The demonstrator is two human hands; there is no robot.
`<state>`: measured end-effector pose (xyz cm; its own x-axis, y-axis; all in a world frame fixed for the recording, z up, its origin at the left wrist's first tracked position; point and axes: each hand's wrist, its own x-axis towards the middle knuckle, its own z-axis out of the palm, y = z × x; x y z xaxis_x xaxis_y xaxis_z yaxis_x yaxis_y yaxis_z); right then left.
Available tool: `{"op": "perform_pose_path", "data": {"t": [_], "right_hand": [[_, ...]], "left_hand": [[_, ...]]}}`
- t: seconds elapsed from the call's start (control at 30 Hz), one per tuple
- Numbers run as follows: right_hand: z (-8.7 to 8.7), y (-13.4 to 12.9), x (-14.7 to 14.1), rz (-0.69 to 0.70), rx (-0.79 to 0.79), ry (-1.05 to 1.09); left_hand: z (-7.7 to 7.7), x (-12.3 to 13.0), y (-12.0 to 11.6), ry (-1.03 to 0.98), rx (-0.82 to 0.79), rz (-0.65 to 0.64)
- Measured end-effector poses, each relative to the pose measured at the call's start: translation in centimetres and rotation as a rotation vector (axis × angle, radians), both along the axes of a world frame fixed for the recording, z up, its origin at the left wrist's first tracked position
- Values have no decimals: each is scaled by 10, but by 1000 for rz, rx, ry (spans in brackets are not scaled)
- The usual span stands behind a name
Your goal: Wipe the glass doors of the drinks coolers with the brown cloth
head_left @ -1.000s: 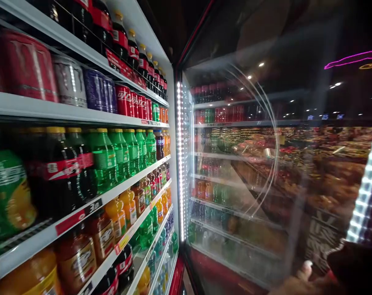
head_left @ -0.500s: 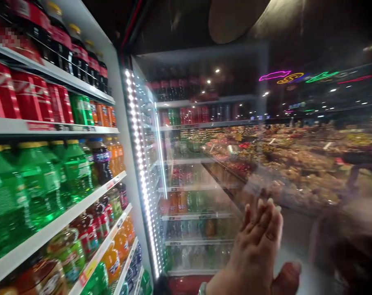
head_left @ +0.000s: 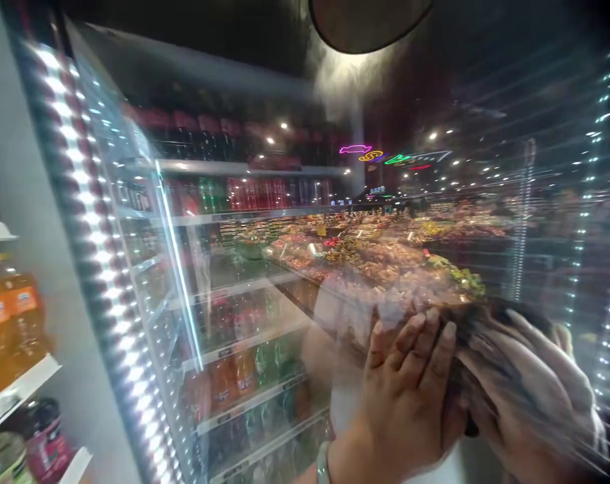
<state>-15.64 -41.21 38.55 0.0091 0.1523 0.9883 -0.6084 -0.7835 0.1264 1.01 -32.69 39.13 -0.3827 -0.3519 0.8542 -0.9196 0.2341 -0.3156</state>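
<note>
My left hand (head_left: 410,383), with a band on its wrist, lies flat against the glass door (head_left: 285,269), its back toward me and its fingers slightly spread. It holds nothing. Close beside it on the right is my right hand (head_left: 541,383), badly smeared by motion in front of the glass. Something dark shows around its fingers, too blurred to name, and whether the hand grips it cannot be made out.
At the left edge, cooler shelves (head_left: 27,383) hold orange drink bottles (head_left: 10,329) and a dark bottle with a pink label. A bright LED strip (head_left: 108,275) runs down the cooler's frame. Reflected shelves, produce displays and neon signs show in the glass.
The view has turned right, so most of the stocked shelves have left the frame. My right hand has come further into view, nearer to my left hand, which stays on the glass.
</note>
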Motion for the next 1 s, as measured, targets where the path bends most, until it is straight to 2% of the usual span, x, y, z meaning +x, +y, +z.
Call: {"op": "perform_pose_path", "data": {"t": [0.1, 0.2, 0.37, 0.57, 0.7, 0.77, 0.87, 0.93, 1.0], "right_hand": [[22, 0, 25, -60, -105, 110], [27, 2, 40, -52, -138, 123], [23, 0, 34, -138, -152, 184], [35, -13, 31, -146, -204, 216], [41, -25, 24, -210, -186, 272], [52, -31, 21, -225, -172, 264], [83, -38, 31, -198, -151, 159], [104, -39, 47, -143, -146, 99], [116, -37, 64, -86, -152, 117]], "left_hand": [[22, 23, 1, 18, -3, -18], [33, 43, 1, -16, 7, -52], [28, 49, -9, -70, -47, -121], [24, 44, -31, -11, -85, -153], [29, 46, -40, -21, -81, -172], [37, 46, -39, -22, -31, -189], [57, 47, -36, -23, 25, -226], [75, 50, -36, 11, -6, -209], [92, 55, -39, 62, -68, -141]]}}
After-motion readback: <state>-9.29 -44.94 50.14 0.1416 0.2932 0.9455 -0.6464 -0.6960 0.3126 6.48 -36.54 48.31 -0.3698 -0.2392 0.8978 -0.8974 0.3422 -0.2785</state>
